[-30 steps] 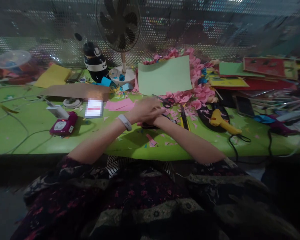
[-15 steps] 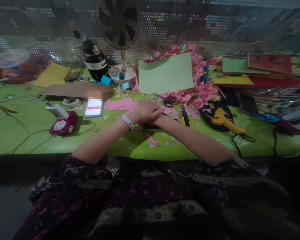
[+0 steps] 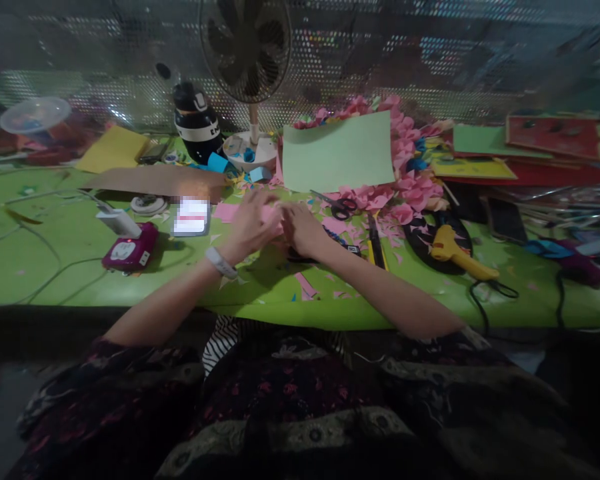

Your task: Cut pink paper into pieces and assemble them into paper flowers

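Note:
My left hand (image 3: 253,223), wearing a white wristband (image 3: 221,263), is slightly blurred, its fingers bent toward the right hand. My right hand (image 3: 303,230) is closed, fingertips meeting the left ones. Between them shows a small piece of pink paper (image 3: 279,219), which both hands appear to pinch; fingers partly cover it. Pink paper strips (image 3: 225,213) lie beside and behind my left hand. Below my right wrist is a dark object, mostly hidden. Scissors (image 3: 343,208) and a yellow-black box cutter (image 3: 376,243) lie to the right.
A light green sheet (image 3: 337,153) leans on a heap of pink paper petals (image 3: 405,137). A yellow glue gun (image 3: 457,252) rests on a black plate. At left are a lit phone (image 3: 192,217) and a purple adapter (image 3: 131,248). Behind stand a bottle (image 3: 197,127) and fan (image 3: 247,50).
Half a second ago my hands were clasped, left over right. Now they are side by side, the left further left, with pink paper showing between the fingertips. The view has shifted slightly.

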Demonstrator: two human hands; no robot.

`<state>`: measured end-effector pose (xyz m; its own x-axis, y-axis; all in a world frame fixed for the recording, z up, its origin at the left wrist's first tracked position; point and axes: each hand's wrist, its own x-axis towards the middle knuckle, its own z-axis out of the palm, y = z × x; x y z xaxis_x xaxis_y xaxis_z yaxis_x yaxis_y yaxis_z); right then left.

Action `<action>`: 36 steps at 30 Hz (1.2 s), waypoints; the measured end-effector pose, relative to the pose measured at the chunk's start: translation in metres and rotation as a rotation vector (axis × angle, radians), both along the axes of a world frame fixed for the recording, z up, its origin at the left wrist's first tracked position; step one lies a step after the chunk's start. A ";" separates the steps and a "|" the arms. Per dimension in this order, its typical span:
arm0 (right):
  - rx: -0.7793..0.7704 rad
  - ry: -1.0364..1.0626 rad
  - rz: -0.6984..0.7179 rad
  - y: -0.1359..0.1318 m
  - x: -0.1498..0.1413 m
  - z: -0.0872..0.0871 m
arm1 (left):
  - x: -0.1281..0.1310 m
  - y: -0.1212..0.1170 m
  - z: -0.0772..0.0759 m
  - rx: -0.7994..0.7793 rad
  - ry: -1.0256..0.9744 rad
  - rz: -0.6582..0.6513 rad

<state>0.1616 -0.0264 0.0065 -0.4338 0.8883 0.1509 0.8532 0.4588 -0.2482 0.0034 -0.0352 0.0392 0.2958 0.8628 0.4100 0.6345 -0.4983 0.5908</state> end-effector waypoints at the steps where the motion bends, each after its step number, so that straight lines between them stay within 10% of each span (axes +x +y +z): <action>1: -0.007 -0.005 -0.013 -0.002 0.000 0.002 | -0.011 -0.003 -0.001 -0.085 0.003 0.068; 8: -0.061 -0.045 -0.021 -0.004 -0.002 0.010 | -0.016 -0.016 -0.011 -1.021 -0.121 -0.179; 24: -0.209 0.227 -0.055 -0.011 0.018 0.048 | -0.009 -0.015 -0.019 -1.124 -0.324 -0.229; 36: -0.337 -0.329 0.169 -0.027 0.050 0.079 | -0.022 -0.012 -0.023 -1.124 -0.343 -0.289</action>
<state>0.2113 -0.0533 0.0857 -0.5520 0.7775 -0.3014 0.8320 0.5378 -0.1363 -0.0189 -0.0476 0.0166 0.5596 0.7079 -0.4310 0.3096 0.3038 0.9010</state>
